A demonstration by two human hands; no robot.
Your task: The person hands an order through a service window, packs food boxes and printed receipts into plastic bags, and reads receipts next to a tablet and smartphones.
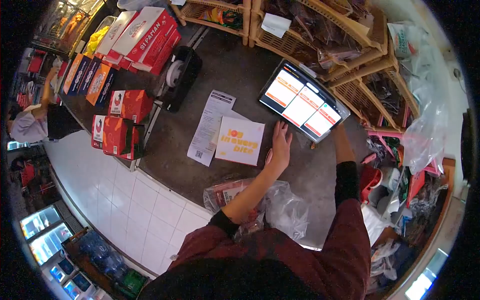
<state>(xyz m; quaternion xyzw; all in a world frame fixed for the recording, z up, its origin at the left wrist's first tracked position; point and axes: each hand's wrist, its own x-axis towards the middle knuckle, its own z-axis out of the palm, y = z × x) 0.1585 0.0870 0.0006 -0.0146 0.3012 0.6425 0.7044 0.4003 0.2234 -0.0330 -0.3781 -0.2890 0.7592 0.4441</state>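
Note:
A tablet [306,102] with a lit screen of white panels and orange bars leans at the back right of the dark counter. Just below its lower left edge is my left hand [281,147], fingers stretched out and nothing in them. My right hand [341,134] is at the tablet's lower right corner; its fingers are hidden behind the corner, so their grip does not show. Left of my left hand lies a white square box [240,141] with yellow and orange lettering. It partly covers a long printed receipt [210,127].
Clear plastic bags [287,210], one with red packaging, lie before my body. Red boxes [120,125] and stacked cartons [145,40] stand left, near a black tray [181,77]. Tan baskets [345,65] line the back. A person [32,122] is at far left.

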